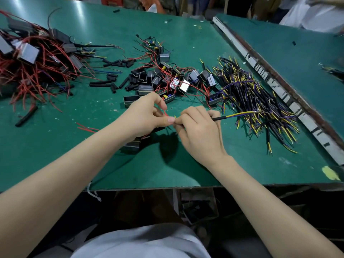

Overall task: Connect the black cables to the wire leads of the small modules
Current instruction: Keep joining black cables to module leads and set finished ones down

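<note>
Head view: left hand (147,116) pinching red lead (165,113), right hand (200,127) gripping black cable (219,119), hovering over green mat (186,164); modules (163,79) lying scattered behind.

The green tabletop (167,164) looks matt, scuffed and speckled; on it, black module casings (145,89) show smooth, glossy plastic.
</note>
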`<state>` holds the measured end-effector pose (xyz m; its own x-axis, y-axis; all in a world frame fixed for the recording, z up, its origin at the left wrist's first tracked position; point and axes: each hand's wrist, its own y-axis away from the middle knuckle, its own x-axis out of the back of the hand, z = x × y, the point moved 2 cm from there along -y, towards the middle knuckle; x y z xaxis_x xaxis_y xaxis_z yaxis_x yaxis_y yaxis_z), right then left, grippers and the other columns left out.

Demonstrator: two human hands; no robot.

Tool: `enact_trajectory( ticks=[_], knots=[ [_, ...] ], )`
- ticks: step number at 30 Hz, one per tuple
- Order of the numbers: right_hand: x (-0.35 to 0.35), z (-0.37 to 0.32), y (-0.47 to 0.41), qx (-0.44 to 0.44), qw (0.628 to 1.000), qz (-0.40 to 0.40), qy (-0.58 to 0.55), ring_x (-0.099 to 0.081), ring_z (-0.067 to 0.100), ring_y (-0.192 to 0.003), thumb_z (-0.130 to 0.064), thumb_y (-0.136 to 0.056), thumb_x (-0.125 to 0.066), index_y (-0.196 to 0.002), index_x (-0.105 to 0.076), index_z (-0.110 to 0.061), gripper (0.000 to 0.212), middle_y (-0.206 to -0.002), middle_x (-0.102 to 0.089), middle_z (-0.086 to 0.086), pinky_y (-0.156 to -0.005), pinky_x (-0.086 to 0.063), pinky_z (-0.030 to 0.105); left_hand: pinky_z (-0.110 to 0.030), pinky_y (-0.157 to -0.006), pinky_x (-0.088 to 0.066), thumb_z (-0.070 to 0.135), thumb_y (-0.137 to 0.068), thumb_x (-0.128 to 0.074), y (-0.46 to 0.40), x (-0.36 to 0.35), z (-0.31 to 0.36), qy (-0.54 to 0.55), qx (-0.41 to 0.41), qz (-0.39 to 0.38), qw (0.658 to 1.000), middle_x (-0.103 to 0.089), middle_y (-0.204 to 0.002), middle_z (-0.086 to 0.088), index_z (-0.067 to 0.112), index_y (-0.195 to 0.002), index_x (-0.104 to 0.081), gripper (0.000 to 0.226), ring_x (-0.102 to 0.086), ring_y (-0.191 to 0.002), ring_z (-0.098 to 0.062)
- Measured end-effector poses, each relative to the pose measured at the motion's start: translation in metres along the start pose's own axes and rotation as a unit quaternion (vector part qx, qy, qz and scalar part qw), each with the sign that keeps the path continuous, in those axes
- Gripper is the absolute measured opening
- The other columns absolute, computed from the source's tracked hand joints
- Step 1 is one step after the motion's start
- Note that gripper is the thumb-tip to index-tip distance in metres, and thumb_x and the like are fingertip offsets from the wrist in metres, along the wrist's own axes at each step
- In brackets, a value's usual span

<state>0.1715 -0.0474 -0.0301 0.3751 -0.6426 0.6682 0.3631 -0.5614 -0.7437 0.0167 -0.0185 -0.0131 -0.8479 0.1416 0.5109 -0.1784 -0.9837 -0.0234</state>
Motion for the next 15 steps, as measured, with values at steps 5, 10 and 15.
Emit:
enact_trajectory(
  ticks=[5,10,15],
  knots=[
    [-0.0020,0.0013,0.0029,-0.034,0.998,-0.020,-0.052,-0.060,0.026,-0.080,-0.010,-0.081,-0.066,-0.072,-0.063,-0.012,0.010,-0.077,-0.060,0.003,-0.068,-0.031,0.038,-0.031,-0.072,-0.045,0.027,-0.076,-0.077,-0.0012,-0.0027,0.0009,-0.008,0.011,-0.022,1.000,-0.066,-0.070,0.004,0.026,-0.084,-0.048,0.030,-0.058,-0.065,-0.012],
    [-0.0036,0.0028,0.0056,-0.068,0.992,-0.047,-0.093,-0.061,0.028,-0.084,-0.010,-0.079,-0.067,-0.072,-0.062,-0.009,0.008,-0.080,-0.061,0.005,-0.070,-0.036,0.042,-0.027,-0.061,-0.040,0.028,-0.076,-0.077,-0.0018,-0.0054,-0.0005,-0.016,0.007,-0.027,0.999,-0.063,-0.064,0.009,0.027,-0.083,-0.049,0.029,-0.054,-0.056,-0.006],
    [-0.0051,0.0053,0.0065,-0.095,0.988,-0.056,-0.105,-0.057,0.025,-0.083,-0.010,-0.078,-0.066,-0.072,-0.059,-0.010,0.009,-0.081,-0.059,0.002,-0.071,-0.023,0.032,-0.032,-0.072,-0.045,0.029,-0.080,-0.074,-0.0009,-0.0047,0.0020,-0.017,-0.011,-0.048,0.999,-0.067,-0.070,0.007,0.026,-0.087,-0.053,0.022,-0.056,-0.063,-0.008]
  ],
)
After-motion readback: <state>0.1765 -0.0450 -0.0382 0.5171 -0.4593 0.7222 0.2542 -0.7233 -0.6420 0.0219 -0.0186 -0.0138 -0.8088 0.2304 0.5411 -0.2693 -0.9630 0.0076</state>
